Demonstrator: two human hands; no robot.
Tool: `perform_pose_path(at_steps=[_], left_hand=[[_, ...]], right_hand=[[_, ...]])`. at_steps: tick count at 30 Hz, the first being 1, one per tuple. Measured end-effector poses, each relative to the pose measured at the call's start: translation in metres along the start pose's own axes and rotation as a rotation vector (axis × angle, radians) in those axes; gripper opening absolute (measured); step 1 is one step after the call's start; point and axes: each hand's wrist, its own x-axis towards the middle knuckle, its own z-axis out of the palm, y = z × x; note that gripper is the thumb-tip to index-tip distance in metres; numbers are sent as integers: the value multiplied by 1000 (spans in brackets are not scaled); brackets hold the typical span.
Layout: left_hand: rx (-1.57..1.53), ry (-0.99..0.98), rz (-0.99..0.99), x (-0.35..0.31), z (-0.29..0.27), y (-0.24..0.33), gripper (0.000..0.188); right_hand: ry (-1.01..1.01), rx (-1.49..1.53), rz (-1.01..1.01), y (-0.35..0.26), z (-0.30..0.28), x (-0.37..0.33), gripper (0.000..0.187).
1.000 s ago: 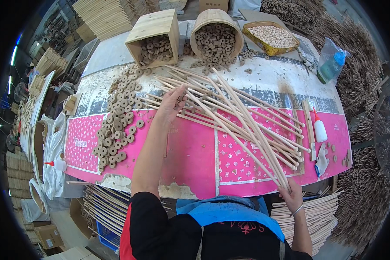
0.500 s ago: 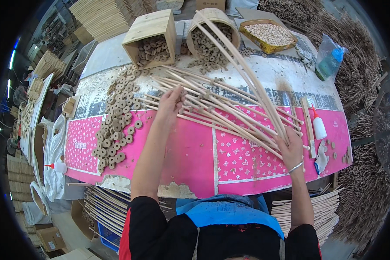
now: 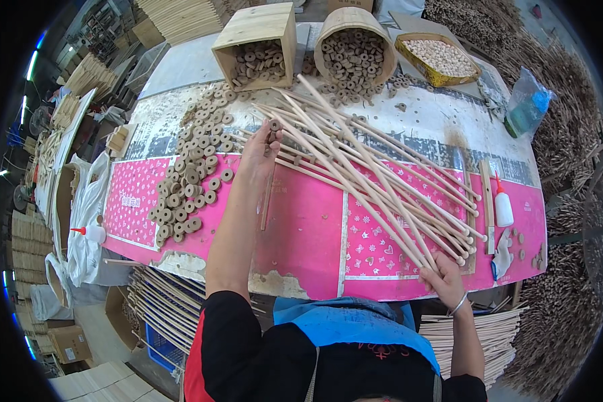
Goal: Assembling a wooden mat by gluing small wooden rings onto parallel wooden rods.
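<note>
My left hand is raised over the left ends of a pile of pale wooden sticks, its fingers closed around several small brown wooden rings. Low at the table's right front, my right hand grips the near ends of a few long wooden sticks. These slant away to the far left, crossing over the pile. The piled sticks have rounded knobs at their right ends, and some carry rings along their length. Left of my left hand, many loose wooden rings spread across the table.
At the back, a wooden box and a round wooden tub lie tipped, full of rings. A yellow tray holds small pale pieces. A white glue bottle stands right, beside a wooden strip. Bundled sticks lie below the table.
My right hand has come down and nearer, and the far ends of its sticks have dropped toward the pile. My left hand has turned, showing the rings in its fingers. The view has shifted slightly.
</note>
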Motion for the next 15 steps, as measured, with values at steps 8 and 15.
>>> perform_pose_path(at_steps=[8,15], left_hand=[[121,6,10,-9,6,3,37],[503,-63,-97,-27,39,-10,25]], right_hand=[[32,-83,-2,9,-1,-2,16],[259,-484,-343,-17,15,24,21]])
